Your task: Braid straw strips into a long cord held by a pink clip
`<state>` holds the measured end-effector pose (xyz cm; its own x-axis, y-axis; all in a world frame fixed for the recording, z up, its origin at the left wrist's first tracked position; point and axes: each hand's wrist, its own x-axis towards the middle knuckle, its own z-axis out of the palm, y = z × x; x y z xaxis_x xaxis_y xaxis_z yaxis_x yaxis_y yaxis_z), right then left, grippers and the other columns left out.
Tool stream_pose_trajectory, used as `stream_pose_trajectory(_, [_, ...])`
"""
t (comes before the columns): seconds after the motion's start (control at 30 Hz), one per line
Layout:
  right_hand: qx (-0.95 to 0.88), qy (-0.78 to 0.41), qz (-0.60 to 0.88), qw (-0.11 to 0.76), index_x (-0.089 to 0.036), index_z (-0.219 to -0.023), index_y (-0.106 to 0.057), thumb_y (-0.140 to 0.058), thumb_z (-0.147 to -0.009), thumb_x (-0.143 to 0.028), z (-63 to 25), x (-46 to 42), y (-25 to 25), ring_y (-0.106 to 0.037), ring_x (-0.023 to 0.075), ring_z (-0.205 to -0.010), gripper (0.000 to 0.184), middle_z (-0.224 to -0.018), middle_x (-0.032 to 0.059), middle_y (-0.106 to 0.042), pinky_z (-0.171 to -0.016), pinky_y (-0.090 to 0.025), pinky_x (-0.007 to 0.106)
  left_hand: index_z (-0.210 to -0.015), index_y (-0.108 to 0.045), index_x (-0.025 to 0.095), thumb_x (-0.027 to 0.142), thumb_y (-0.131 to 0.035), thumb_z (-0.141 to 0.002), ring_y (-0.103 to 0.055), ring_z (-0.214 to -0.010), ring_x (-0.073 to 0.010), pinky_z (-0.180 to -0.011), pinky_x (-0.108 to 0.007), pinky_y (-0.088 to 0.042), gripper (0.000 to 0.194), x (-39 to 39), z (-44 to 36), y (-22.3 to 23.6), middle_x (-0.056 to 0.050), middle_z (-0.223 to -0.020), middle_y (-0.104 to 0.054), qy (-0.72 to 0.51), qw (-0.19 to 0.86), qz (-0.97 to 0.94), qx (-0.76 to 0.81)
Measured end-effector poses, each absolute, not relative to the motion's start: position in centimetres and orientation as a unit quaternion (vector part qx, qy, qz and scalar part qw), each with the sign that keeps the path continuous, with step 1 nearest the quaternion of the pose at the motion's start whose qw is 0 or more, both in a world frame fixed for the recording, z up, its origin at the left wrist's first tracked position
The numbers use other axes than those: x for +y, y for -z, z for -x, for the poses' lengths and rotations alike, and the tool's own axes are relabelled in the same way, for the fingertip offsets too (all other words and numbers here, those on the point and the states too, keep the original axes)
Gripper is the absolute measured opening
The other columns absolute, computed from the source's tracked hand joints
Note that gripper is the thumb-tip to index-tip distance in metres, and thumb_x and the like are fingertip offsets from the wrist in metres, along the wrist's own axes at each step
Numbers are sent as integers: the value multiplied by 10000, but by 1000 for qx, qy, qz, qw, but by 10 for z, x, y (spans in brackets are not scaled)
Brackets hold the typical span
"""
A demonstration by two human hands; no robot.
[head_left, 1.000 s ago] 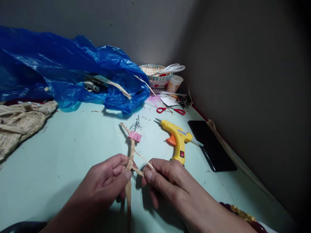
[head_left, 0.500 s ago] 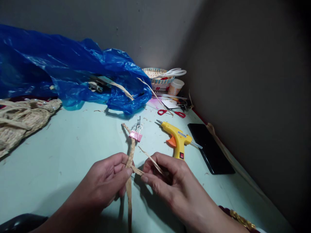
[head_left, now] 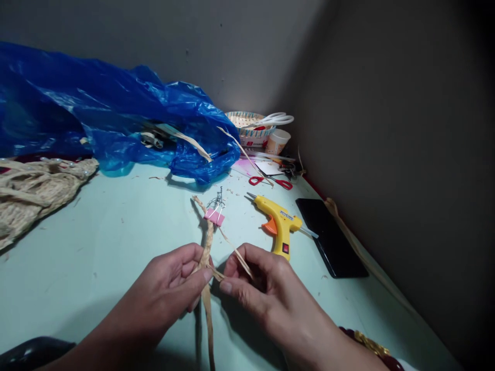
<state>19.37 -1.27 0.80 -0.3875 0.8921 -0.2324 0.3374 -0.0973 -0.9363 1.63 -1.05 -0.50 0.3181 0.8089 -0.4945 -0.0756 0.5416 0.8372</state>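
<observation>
A thin braid of pale raffia (head_left: pixel 209 238) runs up the middle of the table, with a pink binder clip (head_left: pixel 214 217) clamped across its upper part. My left hand (head_left: pixel 176 283) pinches the braid's lower end between thumb and fingers. One loose strand (head_left: pixel 208 319) hangs down below that pinch. My right hand (head_left: pixel 263 288) is closed on another raffia strand (head_left: pixel 215 273) that comes off the braid to the right. The thin tail of that strand sticks up above the right fingers. Part of the strand inside the right palm is hidden.
A yellow glue gun (head_left: pixel 281 222) and a black phone-like slab (head_left: pixel 330 237) lie at right. Behind are red-handled scissors (head_left: pixel 284 184), a paper cup (head_left: pixel 277 141) and a small basket (head_left: pixel 247 119). A blue plastic bag (head_left: pixel 127 113) and woven raffia piece (head_left: pixel 42 196) occupy the left.
My right hand has come slightly closer to my left, and the strand between them is shorter and more twisted. The left hand keeps its pinch on the braid.
</observation>
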Motion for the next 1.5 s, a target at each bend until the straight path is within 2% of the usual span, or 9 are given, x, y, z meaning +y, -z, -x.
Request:
stream_pose_trajectory(0.23, [-597,-575,506,239,-172,-778,-528,-561,-905,-289,-193,-10,-17,-392,106,-618,176,-640,-44,-432,-546,-301,233,-817,-629,195,290,-741,-729,-587,-794,-183,-709,-266,-474,171,-11,-20,1,-8,-845,-656,-333,722,-379,472])
stream_pose_trajectory(0.4, [-593,-589,498,232,-158,-876,-579,-582,-896,-316,-193,-10,-16,-397,105,-618,160,-658,-42,-447,-538,-301,226,-778,-621,197,284,-728,-748,-545,-653,-140,-666,-246,-450,141,-10,-19,0,38,-685,-593,-336,714,-391,473])
stream_pose_trajectory(0.53, [-601,-585,498,221,-155,-786,-575,-595,-885,-297,-191,-12,-8,-352,93,-575,174,-612,-53,-419,-512,-271,226,-760,-624,191,284,-715,-764,-517,-636,-125,-599,-208,-419,130,-10,-18,1,47,-658,-556,-321,718,-407,465])
stream_pose_trajectory(0.67, [-604,-567,504,245,-174,-847,-567,-608,-871,-261,-188,-13,0,-393,96,-582,99,-622,-57,-436,-514,-293,214,-850,-634,192,280,-718,-756,-588,-762,-171,-706,-255,-469,154,-11,-18,3,1,-795,-641,-324,729,-391,459])
stream_pose_trajectory(0.77, [-620,-545,502,258,-177,-804,-544,-592,-881,-254,-188,-13,3,-416,98,-610,118,-651,-48,-459,-542,-321,214,-836,-633,194,276,-709,-767,-612,-830,-195,-779,-295,-474,131,-11,-19,4,-26,-883,-676,-320,718,-405,466])
stream_pose_trajectory(1.03, [-634,-532,504,245,-176,-871,-600,-593,-894,-301,-192,-10,1,-431,104,-624,127,-660,-38,-489,-555,-318,218,-882,-651,195,328,-738,-745,-633,-838,-218,-730,-293,-486,210,-11,-21,3,-31,-856,-698,-354,715,-380,468])
stream_pose_trajectory(1.17, [-632,-557,494,215,-166,-784,-576,-593,-885,-287,-193,-10,-1,-379,95,-596,159,-639,-41,-450,-525,-291,212,-806,-652,201,296,-742,-735,-622,-802,-194,-687,-268,-467,149,-11,-22,3,-14,-838,-694,-358,719,-374,464])
stream_pose_trajectory(1.37, [-621,-549,492,266,-172,-778,-559,-608,-867,-241,-192,-11,-3,-413,94,-618,123,-647,-47,-453,-543,-314,205,-913,-661,200,276,-726,-741,-549,-663,-146,-594,-225,-405,199,-12,-22,4,28,-710,-634,-342,713,-377,482])
stream_pose_trajectory(1.5, [-627,-533,500,270,-175,-779,-582,-629,-848,-235,-193,-12,-4,-445,100,-650,103,-688,-32,-500,-567,-339,209,-775,-654,170,292,-726,-734,-437,-564,-100,-522,-197,-329,148,-11,-21,3,48,-621,-551,-316,713,-385,494])
